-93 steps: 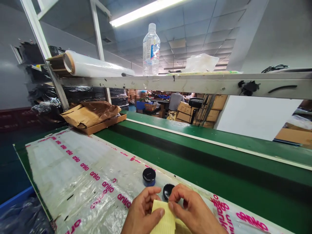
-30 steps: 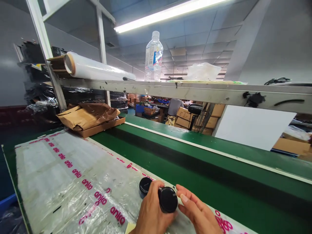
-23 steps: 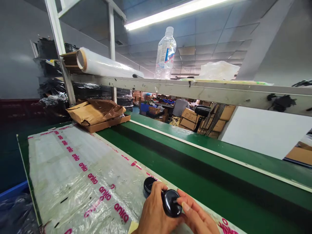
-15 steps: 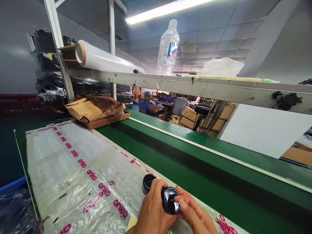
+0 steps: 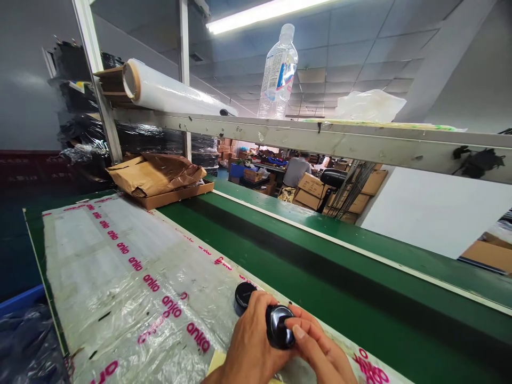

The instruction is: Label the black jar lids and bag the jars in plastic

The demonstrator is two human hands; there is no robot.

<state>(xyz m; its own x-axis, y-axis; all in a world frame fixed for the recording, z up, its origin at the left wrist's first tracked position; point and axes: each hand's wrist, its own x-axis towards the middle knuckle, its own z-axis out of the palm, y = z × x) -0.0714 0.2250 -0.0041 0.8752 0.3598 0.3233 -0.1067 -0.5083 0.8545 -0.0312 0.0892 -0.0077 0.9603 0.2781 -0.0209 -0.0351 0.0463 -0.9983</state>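
Note:
My left hand (image 5: 253, 336) is closed around a black round piece (image 5: 276, 332) with a glossy, mirror-like face turned up towards me. The fingertips of my right hand (image 5: 316, 341) are drawn together and press on that shiny face from the right. Whether something small is pinched in them is hidden. Just beyond my left knuckles, a second black round piece (image 5: 244, 297) rests on the clear plastic sheet (image 5: 160, 272) printed with pink "anko" words. A yellow paper corner (image 5: 216, 361) shows beside my left wrist.
A green belt (image 5: 280, 250) runs beyond the sheet. Brown paper (image 5: 156, 173) lies in a shallow cardboard tray (image 5: 172, 198) at the far left. Above, a metal shelf (image 5: 256, 130) carries a film roll (image 5: 176, 93) and a plastic bottle (image 5: 278, 74). A blue bin (image 5: 24, 301) stands lower left.
The fingertips of my right hand have shifted slightly on the shiny face, and a dark strip beside them no longer shows. The view has tilted a little; both hands stay in place.

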